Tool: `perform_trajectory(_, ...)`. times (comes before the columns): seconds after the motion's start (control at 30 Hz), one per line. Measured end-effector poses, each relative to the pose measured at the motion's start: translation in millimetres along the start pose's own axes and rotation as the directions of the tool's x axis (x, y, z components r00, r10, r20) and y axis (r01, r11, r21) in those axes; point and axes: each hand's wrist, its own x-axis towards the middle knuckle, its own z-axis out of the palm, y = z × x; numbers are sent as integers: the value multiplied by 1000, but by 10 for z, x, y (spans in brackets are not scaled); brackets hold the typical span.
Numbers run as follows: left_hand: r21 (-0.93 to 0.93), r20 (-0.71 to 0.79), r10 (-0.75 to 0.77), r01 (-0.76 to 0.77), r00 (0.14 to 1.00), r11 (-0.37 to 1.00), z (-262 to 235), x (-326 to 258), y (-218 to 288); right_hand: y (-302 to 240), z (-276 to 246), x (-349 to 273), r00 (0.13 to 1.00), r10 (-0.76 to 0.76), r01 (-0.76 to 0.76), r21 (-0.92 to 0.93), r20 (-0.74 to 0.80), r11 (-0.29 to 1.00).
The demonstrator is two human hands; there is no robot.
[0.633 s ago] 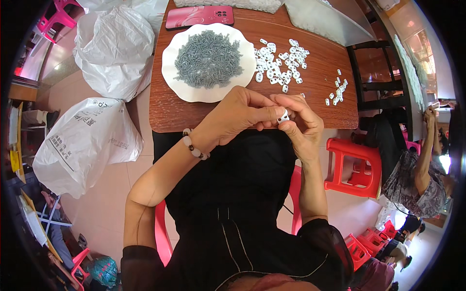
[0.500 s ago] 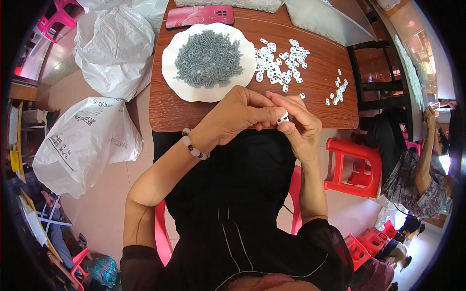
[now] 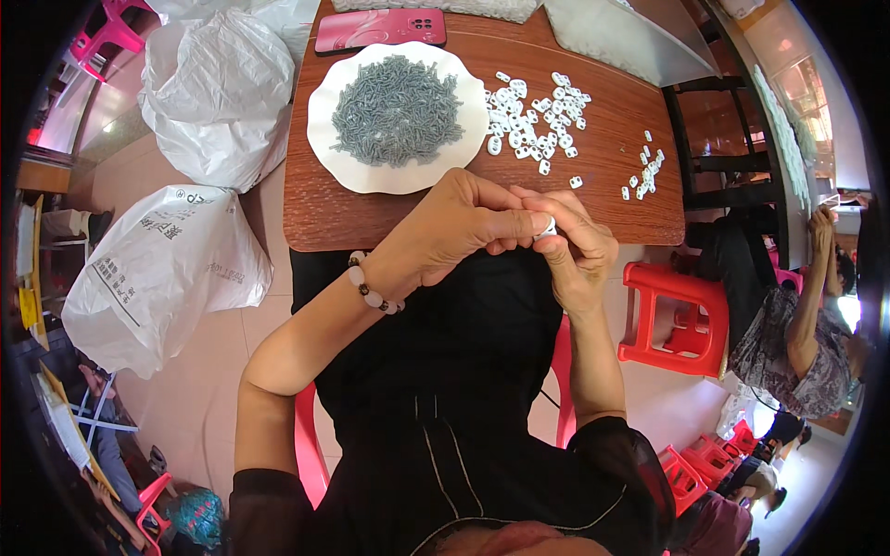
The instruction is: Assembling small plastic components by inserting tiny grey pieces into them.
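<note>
Between the fingertips of both hands is a small white plastic piece (image 3: 549,228), partly covered by fingers. My left hand (image 3: 477,219), with a beaded bracelet at its wrist, pinches it from the left with thumb and fingers. My right hand (image 3: 577,236) is closed on it from the other side. Both hands are held over the near edge of the brown wooden table (image 3: 371,221). Just beyond them stands a white wavy-rimmed plate (image 3: 323,153) heaped with small grey-blue rod-shaped pieces (image 3: 394,111). Loose white plastic pieces (image 3: 542,120) with dark holes lie right of the plate.
A pink phone (image 3: 380,31) lies behind the plate. A smaller group of white pieces (image 3: 649,174) is at the table's right. White plastic bags (image 3: 167,273) stand at the left. Beside the table's right corner is a red stool (image 3: 672,320), with another person (image 3: 797,343) beyond.
Both hands stay together, shifting very slightly. The white piece has turned between the fingertips, and its dark spots no longer show.
</note>
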Motion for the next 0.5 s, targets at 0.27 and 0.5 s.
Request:
perform_trajectory(0.27,-41,-3,-15,15,1000,999,49,-22,20,18,14,-12,999,-22,22,18,-24,1000)
perform_trajectory(0.5,5,-55,-17,18,998,1000,148,-64,38,13,22,-48,993,-77,73,-50,-87,996)
